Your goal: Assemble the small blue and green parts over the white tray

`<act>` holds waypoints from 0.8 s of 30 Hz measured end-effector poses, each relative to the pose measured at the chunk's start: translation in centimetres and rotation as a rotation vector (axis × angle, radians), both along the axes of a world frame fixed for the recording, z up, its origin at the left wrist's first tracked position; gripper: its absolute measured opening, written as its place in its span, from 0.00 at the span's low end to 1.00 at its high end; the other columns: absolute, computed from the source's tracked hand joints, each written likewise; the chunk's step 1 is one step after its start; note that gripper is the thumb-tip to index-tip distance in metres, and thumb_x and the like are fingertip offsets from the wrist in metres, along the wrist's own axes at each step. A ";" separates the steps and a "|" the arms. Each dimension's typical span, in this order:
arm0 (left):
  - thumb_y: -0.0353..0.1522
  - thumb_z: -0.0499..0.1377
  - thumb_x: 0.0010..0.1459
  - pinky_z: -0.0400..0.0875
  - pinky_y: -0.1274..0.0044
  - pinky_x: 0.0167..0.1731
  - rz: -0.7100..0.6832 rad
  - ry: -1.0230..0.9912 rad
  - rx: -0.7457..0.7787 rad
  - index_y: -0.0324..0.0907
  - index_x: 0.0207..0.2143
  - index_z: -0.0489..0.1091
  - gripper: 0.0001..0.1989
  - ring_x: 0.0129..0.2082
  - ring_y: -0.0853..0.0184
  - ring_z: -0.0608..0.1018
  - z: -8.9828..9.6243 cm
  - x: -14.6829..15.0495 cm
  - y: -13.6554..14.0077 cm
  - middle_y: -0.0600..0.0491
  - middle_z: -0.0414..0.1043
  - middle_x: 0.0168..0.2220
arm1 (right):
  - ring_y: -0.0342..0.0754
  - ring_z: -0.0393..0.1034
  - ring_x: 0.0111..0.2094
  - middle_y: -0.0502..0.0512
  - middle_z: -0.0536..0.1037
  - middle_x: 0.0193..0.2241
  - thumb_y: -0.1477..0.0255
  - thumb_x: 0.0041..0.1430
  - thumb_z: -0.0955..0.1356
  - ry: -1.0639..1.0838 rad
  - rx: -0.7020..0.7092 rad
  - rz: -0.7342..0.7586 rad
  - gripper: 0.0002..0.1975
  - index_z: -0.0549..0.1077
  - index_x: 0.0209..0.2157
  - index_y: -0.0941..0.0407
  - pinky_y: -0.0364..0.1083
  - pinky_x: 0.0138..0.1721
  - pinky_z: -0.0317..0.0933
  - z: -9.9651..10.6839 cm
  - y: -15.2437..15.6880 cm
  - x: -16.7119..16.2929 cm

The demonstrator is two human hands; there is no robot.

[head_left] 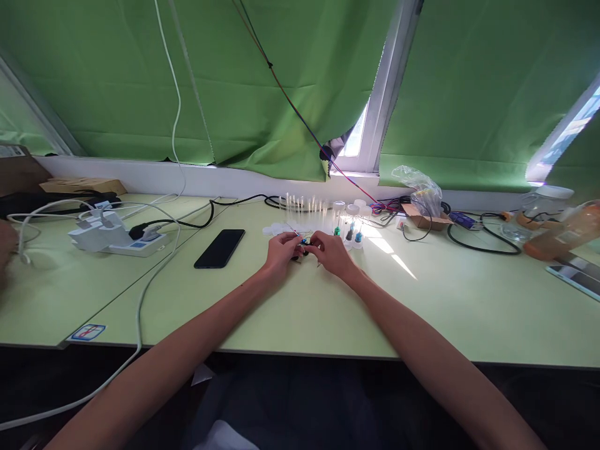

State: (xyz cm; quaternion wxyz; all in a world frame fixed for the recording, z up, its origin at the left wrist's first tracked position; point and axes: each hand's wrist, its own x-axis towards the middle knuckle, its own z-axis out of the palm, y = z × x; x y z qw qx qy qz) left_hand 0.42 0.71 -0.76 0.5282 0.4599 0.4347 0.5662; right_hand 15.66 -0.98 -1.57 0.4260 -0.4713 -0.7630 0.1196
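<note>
My left hand [280, 251] and my right hand [332, 251] meet close above the table, fingers curled and almost touching. Small dark pieces [295, 257] and a tiny blue bit [304, 241] show at their fingertips, too small to make out. A thin needle-like line sticks up by my left fingers. Just right of my right hand are clear capped tubes [351, 210] around needles with coloured hubs: a green-hub needle [337, 230], a black-hub needle [349, 234] and a blue-hub needle [358, 237]. Behind both hands a row of clear upright tubes [307, 209] catches the light.
To the left lie a black phone [220, 249] and a white power strip [145, 244] with chargers and cables. Flat white caps [272, 229] rest behind my left hand. At the right are a small cardboard box [426, 219], a clear jar [539, 209] and an orange bottle [565, 231].
</note>
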 end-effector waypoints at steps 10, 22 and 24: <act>0.32 0.69 0.42 0.68 0.76 0.25 -0.042 -0.024 0.009 0.36 0.30 0.73 0.13 0.20 0.72 0.73 0.1 -0.1 -0.1 0.52 0.71 0.22 | 0.43 0.66 0.25 0.49 0.75 0.24 0.60 0.61 0.66 0.041 0.018 -0.016 0.13 0.68 0.30 0.55 0.41 0.31 0.57 0.3 -0.1 -0.1; 0.35 0.72 0.39 0.69 0.76 0.28 -0.084 -0.081 -0.008 0.36 0.31 0.74 0.17 0.21 0.72 0.73 0.2 -0.1 -0.3 0.53 0.72 0.23 | 0.44 0.67 0.25 0.49 0.73 0.22 0.62 0.60 0.66 0.074 0.034 -0.040 0.13 0.66 0.26 0.55 0.42 0.31 0.57 0.4 -0.2 -0.1; 0.34 0.72 0.39 0.68 0.77 0.28 -0.093 -0.095 -0.008 0.36 0.31 0.74 0.17 0.22 0.73 0.73 0.3 -0.1 -0.4 0.53 0.72 0.24 | 0.44 0.67 0.25 0.49 0.73 0.21 0.61 0.60 0.66 0.091 0.027 -0.040 0.14 0.66 0.26 0.55 0.42 0.31 0.58 0.4 -0.2 -0.2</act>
